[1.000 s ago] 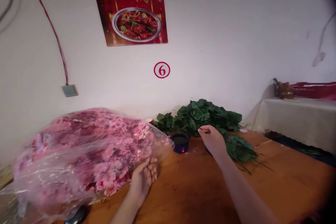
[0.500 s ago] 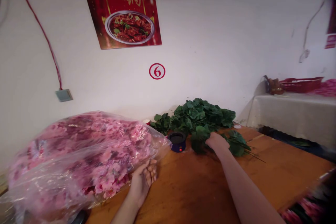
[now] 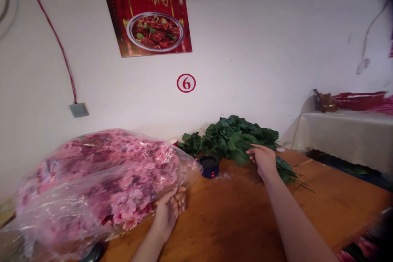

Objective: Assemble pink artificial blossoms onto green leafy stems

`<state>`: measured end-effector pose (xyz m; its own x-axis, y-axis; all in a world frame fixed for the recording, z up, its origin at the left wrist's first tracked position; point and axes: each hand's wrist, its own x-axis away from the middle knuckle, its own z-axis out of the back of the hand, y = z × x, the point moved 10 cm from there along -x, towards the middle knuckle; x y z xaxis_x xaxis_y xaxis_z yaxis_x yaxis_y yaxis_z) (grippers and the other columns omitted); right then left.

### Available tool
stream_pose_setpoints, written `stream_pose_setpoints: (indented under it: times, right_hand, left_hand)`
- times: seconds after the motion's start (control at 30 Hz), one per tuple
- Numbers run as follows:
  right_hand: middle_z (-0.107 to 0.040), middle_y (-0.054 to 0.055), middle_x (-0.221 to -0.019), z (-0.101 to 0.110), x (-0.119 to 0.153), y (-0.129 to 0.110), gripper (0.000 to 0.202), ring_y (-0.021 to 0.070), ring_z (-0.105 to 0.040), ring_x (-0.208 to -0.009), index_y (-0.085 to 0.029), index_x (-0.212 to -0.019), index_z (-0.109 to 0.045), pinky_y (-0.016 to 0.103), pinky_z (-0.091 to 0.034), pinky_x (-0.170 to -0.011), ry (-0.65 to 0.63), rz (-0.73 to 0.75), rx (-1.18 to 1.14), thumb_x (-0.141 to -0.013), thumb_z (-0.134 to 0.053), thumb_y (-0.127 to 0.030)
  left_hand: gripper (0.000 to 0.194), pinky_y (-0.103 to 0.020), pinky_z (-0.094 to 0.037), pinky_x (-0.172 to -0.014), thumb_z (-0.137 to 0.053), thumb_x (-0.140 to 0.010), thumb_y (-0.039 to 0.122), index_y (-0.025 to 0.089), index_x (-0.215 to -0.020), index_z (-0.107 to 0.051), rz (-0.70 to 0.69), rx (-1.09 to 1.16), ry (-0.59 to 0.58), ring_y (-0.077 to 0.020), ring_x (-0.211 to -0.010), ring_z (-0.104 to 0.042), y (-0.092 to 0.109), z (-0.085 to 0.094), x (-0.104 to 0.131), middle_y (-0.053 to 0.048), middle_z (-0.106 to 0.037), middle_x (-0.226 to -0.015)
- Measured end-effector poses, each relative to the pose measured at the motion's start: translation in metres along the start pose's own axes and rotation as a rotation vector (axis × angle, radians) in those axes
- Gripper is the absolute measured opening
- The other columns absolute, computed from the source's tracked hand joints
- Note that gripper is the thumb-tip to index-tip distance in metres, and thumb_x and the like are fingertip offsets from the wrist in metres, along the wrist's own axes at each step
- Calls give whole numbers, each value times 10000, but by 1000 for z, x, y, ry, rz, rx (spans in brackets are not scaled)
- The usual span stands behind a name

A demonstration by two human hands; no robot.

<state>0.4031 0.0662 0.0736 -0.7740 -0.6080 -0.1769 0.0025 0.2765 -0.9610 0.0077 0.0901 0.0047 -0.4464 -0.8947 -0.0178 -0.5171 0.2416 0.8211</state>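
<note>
My right hand pinches the stem end of an artificial leaf sprig, its leaves blurred and held up against the pile of green leaves. More green leaf sprigs lie beside that hand, thin stems pointing right. Resting by the clear plastic bag of pink artificial flowers, my left hand has its palm turned up and fingers loosely curled apart, with nothing seen in it. Between the bag and the leaves stands a small dark blue pot with a lit red light and dark contents.
The wooden table backs against a white wall. A black rounded object pokes out under the bag. At right, a covered table bears a red basket. Pink flowers show below the table's right edge.
My right hand has risen from the table with a leaf sprig, back toward the pile. My left hand stays by the bag. The view has shifted slightly.
</note>
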Motion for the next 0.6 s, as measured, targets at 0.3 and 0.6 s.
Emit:
stream_pose_setpoints:
  times: [0.3,0.6]
  right_hand:
    - [-484,-62,-506,-71,61,-50,233,81,-461,-448,-198,-668,-471,197,-382,-428,-524,-36,-846,-682,-702,-226]
    - [-577,-22,-491,-166,232,-23,183,127,-521,-399,-192,-759,-513,232,-411,-410,-1196,-206,-659,-825,-586,-346]
  left_hand:
    - [234,-238,-362,-539,-610,-783,328,122,-879,-666,-11,-81,-1,-115,-546,-508,-1,1,0,-16,-573,-637]
    - [721,-370,-393,-890,-823,-535,301,213,-1208,-578,-162,-404,-385,-279,-1055,-538,-4,-61,20,-91,-628,-1112]
